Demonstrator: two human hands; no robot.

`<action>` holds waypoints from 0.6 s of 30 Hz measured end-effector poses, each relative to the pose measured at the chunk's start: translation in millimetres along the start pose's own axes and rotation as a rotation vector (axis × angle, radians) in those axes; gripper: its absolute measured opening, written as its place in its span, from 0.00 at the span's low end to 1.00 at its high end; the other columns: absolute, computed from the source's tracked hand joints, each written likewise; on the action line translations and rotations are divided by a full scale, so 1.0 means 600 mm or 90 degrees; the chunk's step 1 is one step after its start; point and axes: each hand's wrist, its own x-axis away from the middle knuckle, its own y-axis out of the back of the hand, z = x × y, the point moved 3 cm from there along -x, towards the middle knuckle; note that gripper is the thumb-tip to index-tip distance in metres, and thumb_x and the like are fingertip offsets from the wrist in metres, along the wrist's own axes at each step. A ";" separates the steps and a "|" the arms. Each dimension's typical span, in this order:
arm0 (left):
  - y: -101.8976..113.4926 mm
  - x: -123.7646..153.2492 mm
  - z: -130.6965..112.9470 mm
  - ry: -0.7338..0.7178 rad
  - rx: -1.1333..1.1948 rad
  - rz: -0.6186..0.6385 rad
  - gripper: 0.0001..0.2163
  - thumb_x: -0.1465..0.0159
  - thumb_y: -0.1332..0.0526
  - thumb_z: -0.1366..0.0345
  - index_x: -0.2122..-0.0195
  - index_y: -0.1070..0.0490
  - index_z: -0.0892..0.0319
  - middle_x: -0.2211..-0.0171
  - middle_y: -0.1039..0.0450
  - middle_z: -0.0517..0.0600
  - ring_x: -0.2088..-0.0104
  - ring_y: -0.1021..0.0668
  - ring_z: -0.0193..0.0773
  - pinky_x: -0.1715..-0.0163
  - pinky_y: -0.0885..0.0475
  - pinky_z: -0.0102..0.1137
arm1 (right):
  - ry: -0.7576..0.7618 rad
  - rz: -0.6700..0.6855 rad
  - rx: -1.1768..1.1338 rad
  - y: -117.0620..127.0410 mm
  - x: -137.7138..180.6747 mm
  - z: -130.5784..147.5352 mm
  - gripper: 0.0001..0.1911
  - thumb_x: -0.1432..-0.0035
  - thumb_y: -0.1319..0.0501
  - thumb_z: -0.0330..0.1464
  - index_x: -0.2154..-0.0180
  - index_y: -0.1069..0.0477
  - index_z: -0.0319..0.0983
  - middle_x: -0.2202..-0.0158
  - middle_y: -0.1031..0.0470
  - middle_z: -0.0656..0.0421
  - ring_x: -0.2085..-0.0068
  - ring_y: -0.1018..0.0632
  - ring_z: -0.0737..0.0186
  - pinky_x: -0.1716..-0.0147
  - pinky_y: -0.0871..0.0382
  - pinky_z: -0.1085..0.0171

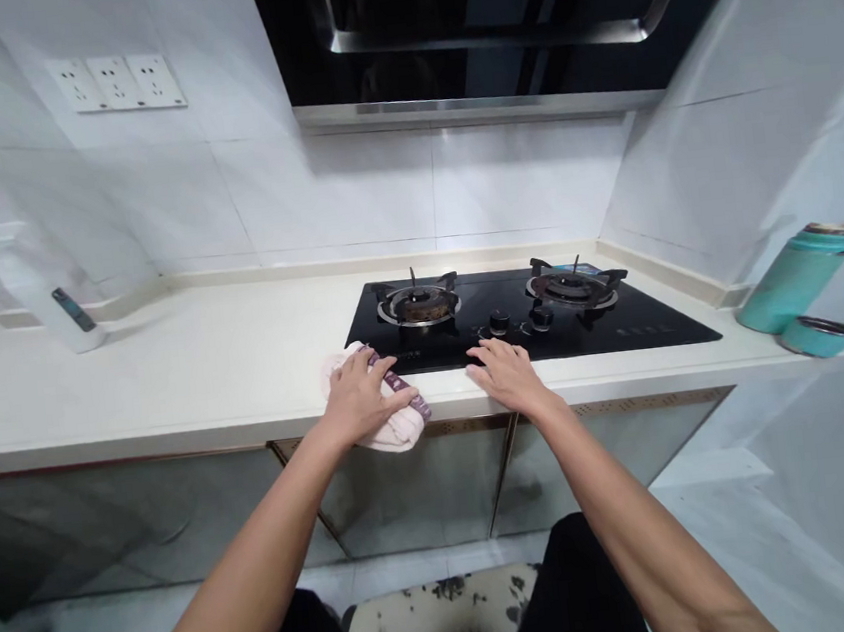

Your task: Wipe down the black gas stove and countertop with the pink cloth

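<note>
Pale countertop (pixel 195 380), left hand (pixel 362 401) spread over a cloth (pixel 402 431) that overhangs the front edge, palm hidden so can't tell if it grips; right hand (pixel 508 375) loose, nothing seen in it, by the black cooktop (pixel 480 290). Overhang could pull the cloth off if pressure eases; stray right fingers might bump a knob (pixel 499 322). Cloth underside hidden, white bottle (pixel 47 295) blurred, range hood (pixel 499 46) cut off.

The left hand (pixel 361 400) is covering part of the cloth (pixel 398 431); the view's top edge is cropping the hood (pixel 495 7).
</note>
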 end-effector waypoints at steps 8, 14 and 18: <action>-0.038 0.013 -0.160 -0.154 0.082 -0.052 0.35 0.45 0.25 0.43 0.40 0.26 0.54 0.37 0.32 0.66 0.35 0.31 0.66 0.41 0.32 0.59 | -0.036 -0.107 -0.144 -0.023 -0.026 -0.046 0.31 0.25 0.62 0.47 0.41 0.26 0.43 0.37 0.26 0.50 0.35 0.29 0.55 0.31 0.43 0.45; -0.096 -0.009 -0.287 -0.212 0.171 -0.058 0.48 0.49 0.20 0.51 0.32 0.39 0.58 0.33 0.35 0.68 0.31 0.33 0.64 0.37 0.33 0.58 | -0.057 -0.180 -0.245 -0.001 -0.026 -0.086 0.45 0.29 0.69 0.58 0.48 0.22 0.39 0.47 0.20 0.47 0.45 0.21 0.53 0.42 0.28 0.54; -0.123 -0.014 -0.290 -0.207 0.187 -0.070 0.52 0.54 0.17 0.54 0.32 0.42 0.61 0.27 0.46 0.73 0.26 0.41 0.67 0.32 0.37 0.57 | -0.042 -0.174 -0.239 0.004 -0.014 -0.086 0.44 0.30 0.67 0.60 0.53 0.22 0.40 0.49 0.19 0.47 0.47 0.21 0.52 0.43 0.28 0.54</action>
